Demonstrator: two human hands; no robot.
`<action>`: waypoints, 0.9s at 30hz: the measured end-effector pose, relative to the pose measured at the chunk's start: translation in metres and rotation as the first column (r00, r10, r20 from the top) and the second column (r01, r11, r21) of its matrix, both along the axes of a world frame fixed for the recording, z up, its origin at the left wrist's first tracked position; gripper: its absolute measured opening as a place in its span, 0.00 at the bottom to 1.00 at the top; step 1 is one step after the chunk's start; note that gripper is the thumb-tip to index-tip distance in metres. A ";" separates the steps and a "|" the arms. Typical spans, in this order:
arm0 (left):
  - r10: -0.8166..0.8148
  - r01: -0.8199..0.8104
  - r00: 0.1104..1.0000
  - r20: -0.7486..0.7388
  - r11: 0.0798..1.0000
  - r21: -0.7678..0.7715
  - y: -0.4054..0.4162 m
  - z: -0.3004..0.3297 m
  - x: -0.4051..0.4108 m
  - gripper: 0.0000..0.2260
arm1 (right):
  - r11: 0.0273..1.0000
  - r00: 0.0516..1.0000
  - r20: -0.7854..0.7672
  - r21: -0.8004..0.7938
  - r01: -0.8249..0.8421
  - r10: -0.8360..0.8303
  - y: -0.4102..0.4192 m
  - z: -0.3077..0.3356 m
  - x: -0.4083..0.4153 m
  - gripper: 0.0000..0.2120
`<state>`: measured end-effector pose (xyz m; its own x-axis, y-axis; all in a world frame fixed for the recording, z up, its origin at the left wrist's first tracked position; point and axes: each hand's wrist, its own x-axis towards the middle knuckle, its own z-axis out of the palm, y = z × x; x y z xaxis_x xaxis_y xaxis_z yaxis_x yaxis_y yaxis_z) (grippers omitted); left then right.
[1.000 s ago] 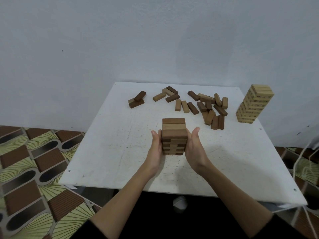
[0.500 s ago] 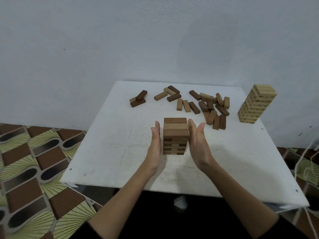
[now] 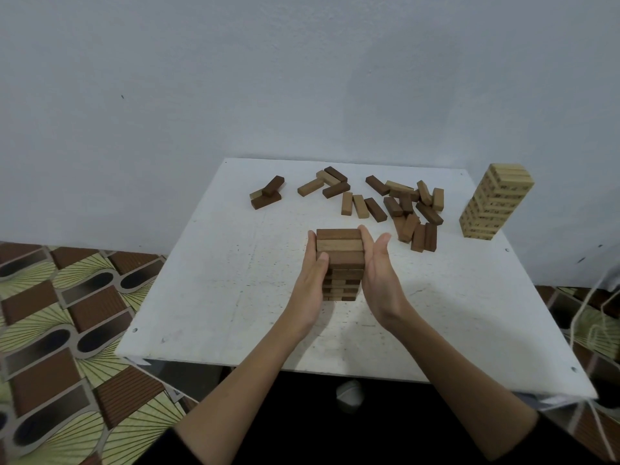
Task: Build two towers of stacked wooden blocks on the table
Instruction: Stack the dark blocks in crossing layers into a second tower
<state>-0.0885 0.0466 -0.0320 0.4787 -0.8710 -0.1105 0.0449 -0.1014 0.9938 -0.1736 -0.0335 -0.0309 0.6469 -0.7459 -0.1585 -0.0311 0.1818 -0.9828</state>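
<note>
Both palms have closed back in on the short tower (image 3: 340,260) (a half-second ago they stood slightly apart from it): left hand (image 3: 310,283) and right hand (image 3: 377,273) press its sides, fingers straight; loose blocks (image 3: 385,204) lie beyond.

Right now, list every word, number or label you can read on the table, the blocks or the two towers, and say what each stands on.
No text can be read anywhere.
Tall pale wooden block tower: dark marks on the block sides, too small and blurred to read.
Short brown wooden block tower, scattered loose brown and tan blocks, white square table: no markings visible.
</note>
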 end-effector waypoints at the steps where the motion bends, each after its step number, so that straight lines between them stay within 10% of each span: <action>1: -0.003 0.003 1.000 0.014 1.000 0.006 0.000 0.001 0.000 0.22 | 1.000 1.000 0.001 -0.003 -0.001 0.001 0.000 0.000 0.000 0.39; 11: -0.013 0.013 1.000 0.006 1.000 -0.017 0.000 0.003 -0.001 0.23 | 1.000 1.000 -0.011 -0.025 -0.003 0.003 -0.001 0.002 -0.003 0.38; 19: 0.200 -0.198 0.961 0.193 0.980 -0.030 -0.014 0.002 0.063 0.20 | 0.915 0.952 -0.234 -0.393 0.094 -0.198 -0.065 0.013 0.004 0.19; 27: 0.022 -0.113 0.891 0.453 0.978 0.174 -0.068 -0.029 0.117 0.16 | 0.540 0.679 -0.677 -0.698 -0.470 -0.284 -0.148 -0.013 0.053 0.18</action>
<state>0.0286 -0.0211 -0.0607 0.5736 -0.8185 -0.0314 -0.3847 -0.3030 0.8719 -0.1211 -0.1819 -0.0436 0.7005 -0.7122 0.0457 -0.6610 -0.6716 -0.3348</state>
